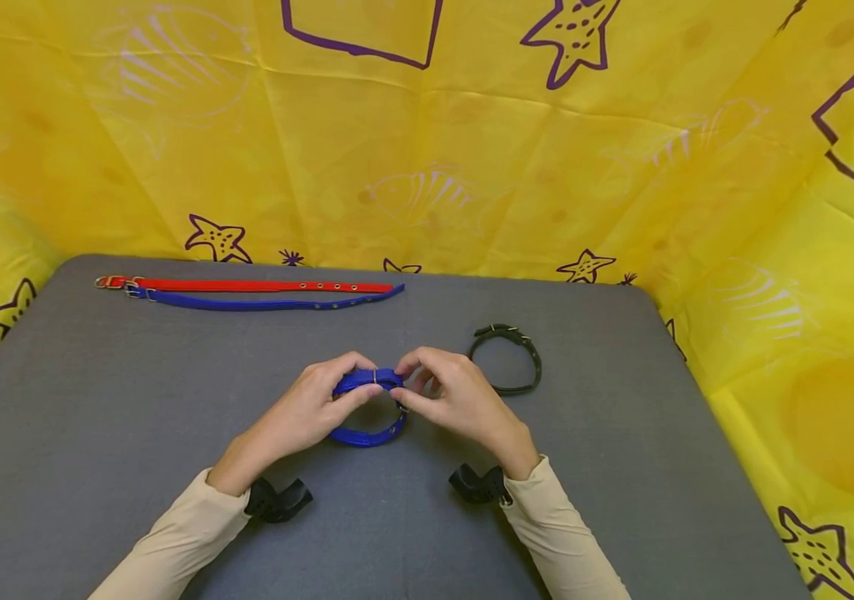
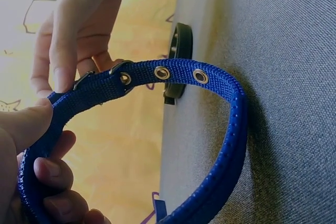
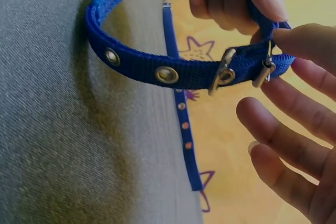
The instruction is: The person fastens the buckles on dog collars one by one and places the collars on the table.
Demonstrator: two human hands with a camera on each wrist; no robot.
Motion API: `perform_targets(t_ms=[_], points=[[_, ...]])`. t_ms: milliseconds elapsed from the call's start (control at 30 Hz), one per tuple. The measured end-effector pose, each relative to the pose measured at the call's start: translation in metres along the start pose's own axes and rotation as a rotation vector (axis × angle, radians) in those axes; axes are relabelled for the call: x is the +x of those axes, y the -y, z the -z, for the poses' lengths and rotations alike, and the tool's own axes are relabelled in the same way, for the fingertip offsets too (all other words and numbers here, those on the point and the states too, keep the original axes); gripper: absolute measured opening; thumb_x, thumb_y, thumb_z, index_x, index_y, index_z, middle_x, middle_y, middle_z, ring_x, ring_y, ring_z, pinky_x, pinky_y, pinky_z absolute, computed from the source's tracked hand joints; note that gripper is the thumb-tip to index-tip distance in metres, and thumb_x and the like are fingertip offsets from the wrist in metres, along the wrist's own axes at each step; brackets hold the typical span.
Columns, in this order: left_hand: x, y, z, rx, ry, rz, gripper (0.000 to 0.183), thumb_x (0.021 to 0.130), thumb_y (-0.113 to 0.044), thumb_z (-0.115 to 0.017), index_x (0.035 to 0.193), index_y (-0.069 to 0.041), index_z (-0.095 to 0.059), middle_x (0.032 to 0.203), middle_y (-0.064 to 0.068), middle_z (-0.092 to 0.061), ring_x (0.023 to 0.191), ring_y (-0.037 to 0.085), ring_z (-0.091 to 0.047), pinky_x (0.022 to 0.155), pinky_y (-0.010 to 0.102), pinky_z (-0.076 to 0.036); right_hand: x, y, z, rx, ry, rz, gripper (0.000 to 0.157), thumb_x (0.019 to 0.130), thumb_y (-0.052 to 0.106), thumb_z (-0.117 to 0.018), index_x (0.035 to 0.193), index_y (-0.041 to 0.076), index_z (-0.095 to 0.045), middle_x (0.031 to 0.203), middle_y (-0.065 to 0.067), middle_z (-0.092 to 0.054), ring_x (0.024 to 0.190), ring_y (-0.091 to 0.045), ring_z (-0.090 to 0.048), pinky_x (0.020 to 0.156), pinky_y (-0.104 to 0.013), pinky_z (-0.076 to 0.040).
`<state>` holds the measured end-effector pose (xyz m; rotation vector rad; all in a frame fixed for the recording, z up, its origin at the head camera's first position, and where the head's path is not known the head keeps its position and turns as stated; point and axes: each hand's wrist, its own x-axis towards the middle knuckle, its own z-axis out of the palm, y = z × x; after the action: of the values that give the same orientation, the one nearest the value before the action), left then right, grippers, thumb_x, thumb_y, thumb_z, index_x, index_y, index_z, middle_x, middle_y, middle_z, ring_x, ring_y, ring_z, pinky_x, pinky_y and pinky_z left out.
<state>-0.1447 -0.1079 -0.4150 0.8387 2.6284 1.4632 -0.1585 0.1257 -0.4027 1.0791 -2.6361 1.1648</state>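
Observation:
A blue collar (image 1: 368,438), bent round into a loop, stands just above the grey table at the middle. My left hand (image 1: 314,402) grips its far left part between thumb and fingers. My right hand (image 1: 460,393) pinches the strap by the metal buckle (image 3: 266,71), thumb and index finger together, other fingers loosely spread. In the right wrist view the strap passes through a metal loop (image 3: 221,73), and metal-ringed holes (image 3: 167,74) run along it. The strap's tip is partly hidden by the fingers.
A dark collar (image 1: 537,367) lies buckled into a ring just beyond my right hand. At the back left, a red collar (image 1: 247,286) and a second blue collar (image 1: 247,306) lie stretched out side by side. Yellow patterned cloth (image 1: 427,125) hangs behind the grey table (image 1: 591,500).

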Motion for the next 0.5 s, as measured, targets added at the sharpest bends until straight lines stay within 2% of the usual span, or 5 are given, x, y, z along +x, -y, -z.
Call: perform_targets(t_ms=[133,233,400,500], points=[[0.0002,0.0005,-0.0011,0.006,-0.004,-0.018,0.009,0.097,-0.022,-0.065,0.104,-0.017,-0.065,0.087,-0.004,-0.064,0.07,0.007,-0.053,0.06,0.023,-0.045,0.0005,-0.0011,-0.0033,0.006,0.001,0.037,0.018,0.088,0.019,-0.076,0.102,0.012,-0.067,0.097,0.001,-0.07,0.077,-0.008,-0.066,0.069,-0.023,-0.055],[0.0003,0.001,-0.0014,0.013,-0.011,-0.024,0.009,0.097,-0.021,-0.065,0.104,-0.016,-0.065,0.087,-0.004,-0.064,0.07,0.007,-0.053,0.061,0.023,-0.045,0.0008,-0.0013,-0.0046,0.001,0.012,0.04,0.021,0.087,0.019,-0.078,0.103,0.012,-0.066,0.099,0.0,-0.07,0.078,-0.009,-0.067,0.07,-0.024,-0.056],[0.0003,0.002,0.0001,-0.002,-0.048,0.006,0.009,0.098,-0.018,-0.063,0.105,-0.013,-0.064,0.087,0.003,-0.067,0.072,0.009,-0.054,0.064,0.023,-0.046,0.0002,-0.0016,-0.0034,-0.02,0.04,-0.003,0.031,0.086,0.019,-0.079,0.11,0.012,-0.061,0.104,-0.001,-0.068,0.081,-0.014,-0.068,0.07,-0.03,-0.057],[0.0007,0.0027,0.0012,-0.02,-0.069,0.029,0.01,0.099,-0.018,-0.061,0.107,-0.011,-0.063,0.085,0.006,-0.064,0.07,0.011,-0.052,0.062,0.023,-0.044,-0.0002,-0.0025,-0.0024,-0.042,0.053,-0.037,0.033,0.087,0.018,-0.077,0.113,0.013,-0.057,0.105,-0.002,-0.067,0.08,-0.013,-0.068,0.07,-0.027,-0.056]])
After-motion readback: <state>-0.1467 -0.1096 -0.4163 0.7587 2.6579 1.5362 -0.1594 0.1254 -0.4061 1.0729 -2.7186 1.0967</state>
